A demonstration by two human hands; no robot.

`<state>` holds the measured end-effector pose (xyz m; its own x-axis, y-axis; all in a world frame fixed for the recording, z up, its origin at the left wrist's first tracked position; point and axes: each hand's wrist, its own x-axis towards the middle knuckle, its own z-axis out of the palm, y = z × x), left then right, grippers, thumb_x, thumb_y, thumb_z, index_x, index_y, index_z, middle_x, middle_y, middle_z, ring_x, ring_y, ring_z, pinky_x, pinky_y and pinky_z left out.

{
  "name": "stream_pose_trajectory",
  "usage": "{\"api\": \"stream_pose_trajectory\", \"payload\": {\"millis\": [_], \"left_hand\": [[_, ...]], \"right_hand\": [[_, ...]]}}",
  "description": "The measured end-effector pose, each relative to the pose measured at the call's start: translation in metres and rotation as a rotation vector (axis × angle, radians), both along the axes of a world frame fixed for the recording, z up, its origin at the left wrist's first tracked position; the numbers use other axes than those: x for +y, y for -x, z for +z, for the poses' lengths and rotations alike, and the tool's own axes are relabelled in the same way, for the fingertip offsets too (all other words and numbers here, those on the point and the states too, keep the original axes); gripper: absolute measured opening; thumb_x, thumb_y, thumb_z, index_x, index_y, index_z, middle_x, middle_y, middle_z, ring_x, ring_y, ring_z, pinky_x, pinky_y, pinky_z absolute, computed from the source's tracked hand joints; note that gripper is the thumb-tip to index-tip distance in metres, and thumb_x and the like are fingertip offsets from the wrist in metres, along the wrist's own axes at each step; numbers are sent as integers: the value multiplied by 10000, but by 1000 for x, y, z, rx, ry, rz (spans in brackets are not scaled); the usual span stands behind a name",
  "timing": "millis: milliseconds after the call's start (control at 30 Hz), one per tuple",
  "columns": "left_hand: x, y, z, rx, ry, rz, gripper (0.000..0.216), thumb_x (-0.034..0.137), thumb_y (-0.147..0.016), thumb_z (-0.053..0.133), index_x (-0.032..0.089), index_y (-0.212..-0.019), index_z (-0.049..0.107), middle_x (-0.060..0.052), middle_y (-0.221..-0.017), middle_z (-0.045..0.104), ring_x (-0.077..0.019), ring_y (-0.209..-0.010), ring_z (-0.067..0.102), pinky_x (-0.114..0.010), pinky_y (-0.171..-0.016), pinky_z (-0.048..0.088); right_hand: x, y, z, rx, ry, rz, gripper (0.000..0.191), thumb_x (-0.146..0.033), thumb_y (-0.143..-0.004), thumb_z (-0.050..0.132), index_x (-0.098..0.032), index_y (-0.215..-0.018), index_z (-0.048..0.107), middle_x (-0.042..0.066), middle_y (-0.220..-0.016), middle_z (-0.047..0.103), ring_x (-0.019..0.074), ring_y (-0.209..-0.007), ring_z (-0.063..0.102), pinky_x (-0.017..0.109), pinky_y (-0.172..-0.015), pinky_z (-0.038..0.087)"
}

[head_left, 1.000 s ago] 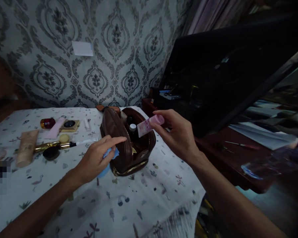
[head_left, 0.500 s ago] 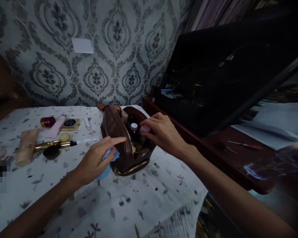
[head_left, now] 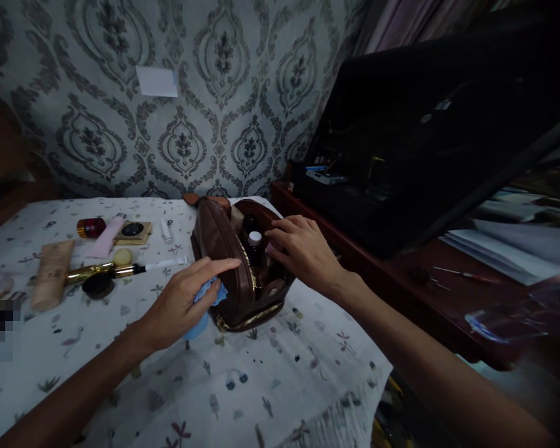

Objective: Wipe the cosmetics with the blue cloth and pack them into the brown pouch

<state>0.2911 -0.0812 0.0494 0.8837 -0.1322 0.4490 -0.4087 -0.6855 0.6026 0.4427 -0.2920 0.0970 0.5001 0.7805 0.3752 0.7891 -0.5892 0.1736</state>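
Observation:
A brown makeup bag (head_left: 219, 249) stands unzipped on the cloth-covered table. Inside it are a white-capped bottle (head_left: 254, 238), a dark round-topped item (head_left: 249, 223) and a pink item (head_left: 274, 247), partly covered by fingers. My left hand (head_left: 186, 302) holds a crumpled blue cloth (head_left: 211, 294) against the bag's near left side, its index finger stretched along the leather by the zip. My right hand (head_left: 303, 249) reaches over the bag's right edge, fingers apart just above the pink item. Its fingertips are partly hidden within the opening.
Left of the bag lie a beige tube (head_left: 51, 277), a pink tube (head_left: 105, 238), a compact (head_left: 133, 231), a dark red bottle (head_left: 91, 228), a gold tube (head_left: 89, 272) and a black round lid (head_left: 98, 285). At right, an open black case (head_left: 401, 143) stands on a red-brown desk (head_left: 415, 298) with a screwdriver (head_left: 466, 274).
My right hand has lowered the pink item into the bag, and its fingers have loosened from their pinch. My left hand keeps its place on the bag. The view has shifted slightly.

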Motion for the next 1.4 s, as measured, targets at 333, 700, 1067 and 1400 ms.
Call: {"api": "stream_pose_trajectory", "payload": {"millis": [333,700,1067,1400], "left_hand": [[0,0,-1,36,1,1,408,280,-1024,365,314,-1411,491,-31,-916,608,-169,-888,604,-284,-786,515],[0,1,1,14,-44,-10,439,205,-1007,373,335,-1418,451,1,-880,574,-130,-752,558,-253,-694,478],[4,-2,1,28,-65,-17,428,237,-1012,368,299,-1422,474,-31,-950,615,-149,-807,592,-249,-730,476],[4,-1,-2,-16,2,-19,440,194,-986,395,273,-1413,468,-50,-1107,643,-153,-936,620,-271,-856,485]], "right_hand": [[3,2,8,71,69,-27,153,-215,-914,580,-166,-808,680,95,-929,726,297,-1091,540,409,-900,346],[0,8,9,42,66,-14,136,-213,-918,570,-180,-823,660,65,-935,729,269,-1066,571,413,-930,300],[14,29,0,-24,-272,266,185,-240,-954,528,-190,-923,703,111,-1138,722,285,-1169,598,475,-983,459],[32,62,-38,122,-602,226,189,-233,-980,473,-198,-1118,597,120,-1129,708,246,-1064,678,407,-908,564]]}}
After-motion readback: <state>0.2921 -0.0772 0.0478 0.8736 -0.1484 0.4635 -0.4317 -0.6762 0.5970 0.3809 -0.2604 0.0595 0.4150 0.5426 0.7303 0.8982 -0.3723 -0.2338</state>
